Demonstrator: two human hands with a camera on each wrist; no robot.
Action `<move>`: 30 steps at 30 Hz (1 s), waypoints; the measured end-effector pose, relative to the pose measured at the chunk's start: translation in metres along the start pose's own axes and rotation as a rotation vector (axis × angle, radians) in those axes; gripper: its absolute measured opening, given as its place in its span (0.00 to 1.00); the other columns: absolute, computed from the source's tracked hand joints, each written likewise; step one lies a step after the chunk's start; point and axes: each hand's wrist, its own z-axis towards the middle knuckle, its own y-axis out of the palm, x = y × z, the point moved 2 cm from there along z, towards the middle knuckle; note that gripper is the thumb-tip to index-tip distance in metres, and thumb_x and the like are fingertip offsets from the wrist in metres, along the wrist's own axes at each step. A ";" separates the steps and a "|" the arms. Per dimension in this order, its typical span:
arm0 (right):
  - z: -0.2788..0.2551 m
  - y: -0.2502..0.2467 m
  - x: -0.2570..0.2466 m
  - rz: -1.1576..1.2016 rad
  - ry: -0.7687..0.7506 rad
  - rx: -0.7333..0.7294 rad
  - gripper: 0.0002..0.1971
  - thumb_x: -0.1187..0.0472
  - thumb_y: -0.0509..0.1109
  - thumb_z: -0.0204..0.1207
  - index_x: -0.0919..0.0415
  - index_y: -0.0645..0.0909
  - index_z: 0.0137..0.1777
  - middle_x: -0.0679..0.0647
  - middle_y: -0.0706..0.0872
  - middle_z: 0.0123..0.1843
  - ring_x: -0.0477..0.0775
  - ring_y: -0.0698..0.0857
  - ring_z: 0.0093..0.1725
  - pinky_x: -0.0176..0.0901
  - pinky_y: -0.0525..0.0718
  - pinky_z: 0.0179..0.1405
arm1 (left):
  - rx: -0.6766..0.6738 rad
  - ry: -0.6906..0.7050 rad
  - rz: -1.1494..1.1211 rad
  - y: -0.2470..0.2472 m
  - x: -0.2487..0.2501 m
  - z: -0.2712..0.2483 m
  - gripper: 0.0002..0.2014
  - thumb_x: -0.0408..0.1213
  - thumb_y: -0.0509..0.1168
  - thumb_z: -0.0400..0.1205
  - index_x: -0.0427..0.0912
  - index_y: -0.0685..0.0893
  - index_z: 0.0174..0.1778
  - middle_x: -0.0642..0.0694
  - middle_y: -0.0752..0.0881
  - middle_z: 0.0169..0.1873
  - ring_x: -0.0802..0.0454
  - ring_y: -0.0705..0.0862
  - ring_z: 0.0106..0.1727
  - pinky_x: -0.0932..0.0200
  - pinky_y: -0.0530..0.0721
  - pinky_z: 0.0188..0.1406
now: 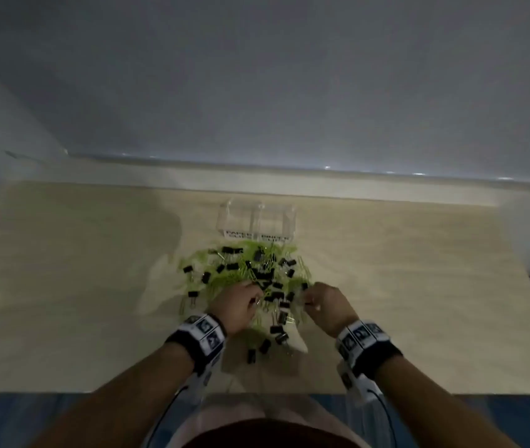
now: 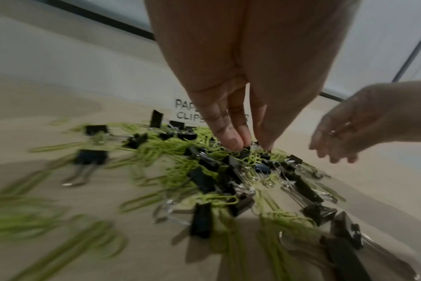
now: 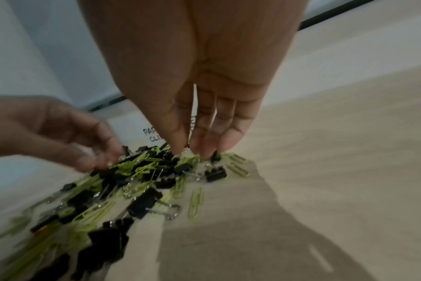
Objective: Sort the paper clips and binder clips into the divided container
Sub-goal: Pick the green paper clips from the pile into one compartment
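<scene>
Two hands (image 1: 241, 305) (image 1: 326, 305) dig into mixed clips (image 1: 247, 276) before the clear divided container (image 1: 257, 221).

Office-type: pale desk (image 1: 386, 302) vs blank wall (image 1: 257, 76)

Lime-green paper clips (image 1: 221, 279) and black binder clips (image 1: 259, 276) with silver wire handles lie mixed in one loose heap just in front of the divided container (image 1: 257, 221), a clear two-compartment box standing upright, labels facing the heap.
</scene>
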 end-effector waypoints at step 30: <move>0.009 0.008 0.050 0.183 0.020 0.372 0.08 0.57 0.72 0.68 0.62 0.83 0.38 0.56 0.81 0.40 0.56 0.81 0.38 0.47 0.82 0.36 | 0.117 0.177 0.285 0.009 -0.020 0.040 0.12 0.28 0.63 0.78 0.43 0.82 0.56 0.48 0.79 0.57 0.47 0.72 0.62 0.47 0.76 0.62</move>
